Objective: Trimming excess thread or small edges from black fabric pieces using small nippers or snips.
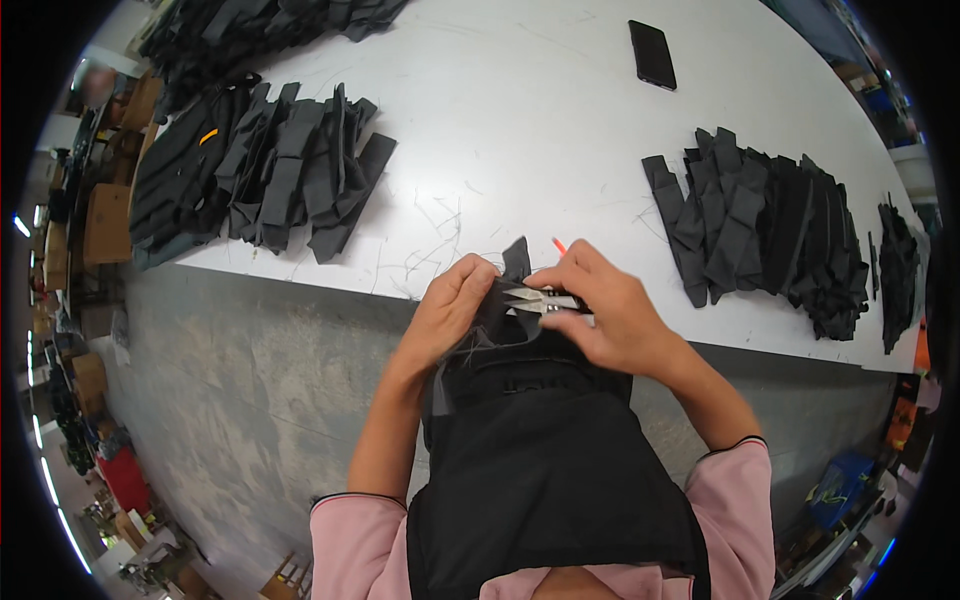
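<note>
My left fingers [478, 284] pinch a dark cloth strip [515, 260] by the table [530, 130]; my right fingers [572, 272] grip thread snips [536, 300]. This strip seems unfinished. Others lie in a left pile [292, 165] and a right pile [740, 200]; I can't tell which are done.

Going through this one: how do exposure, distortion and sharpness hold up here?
Head view: the white table is bright, while the black apron loses fold detail; head view: white lights glare at the left rim; head view: fisheye bends the table's right edge, with black corners; head view: the snips in the right hand look fairly sharp.
</note>
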Available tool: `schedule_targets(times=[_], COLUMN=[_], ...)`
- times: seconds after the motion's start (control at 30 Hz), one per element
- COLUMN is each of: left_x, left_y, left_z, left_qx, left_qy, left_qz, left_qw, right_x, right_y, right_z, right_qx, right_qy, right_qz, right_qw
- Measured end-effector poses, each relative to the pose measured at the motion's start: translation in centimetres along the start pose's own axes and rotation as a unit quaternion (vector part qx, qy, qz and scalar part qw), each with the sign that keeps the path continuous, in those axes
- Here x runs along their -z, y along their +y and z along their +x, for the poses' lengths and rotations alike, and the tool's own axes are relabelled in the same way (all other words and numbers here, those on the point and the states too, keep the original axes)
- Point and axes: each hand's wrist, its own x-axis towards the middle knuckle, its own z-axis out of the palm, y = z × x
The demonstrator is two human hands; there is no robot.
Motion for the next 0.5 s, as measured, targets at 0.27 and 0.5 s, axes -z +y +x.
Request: schedule_targets(times=[0.27, 0.5], left_x=[-2.4, -3.3], left_y=[1.5, -0.4], left_z=[0.3, -0.5], left_qx=[-0.051, 0.042], left_qy=[0.038, -0.017], left_qz=[-0.071, -0.215], left_qw=[0.995, 0.976], right_x=[-1.6, -2.0], right_y=[2.5, 3.6], right_z=[-2.0, -0.3], right_qx=[0.074, 0.005], right_qy=[0.077, 0.088], right_qz=[-0.070, 0.000], right_qw=[0.992, 0.996])
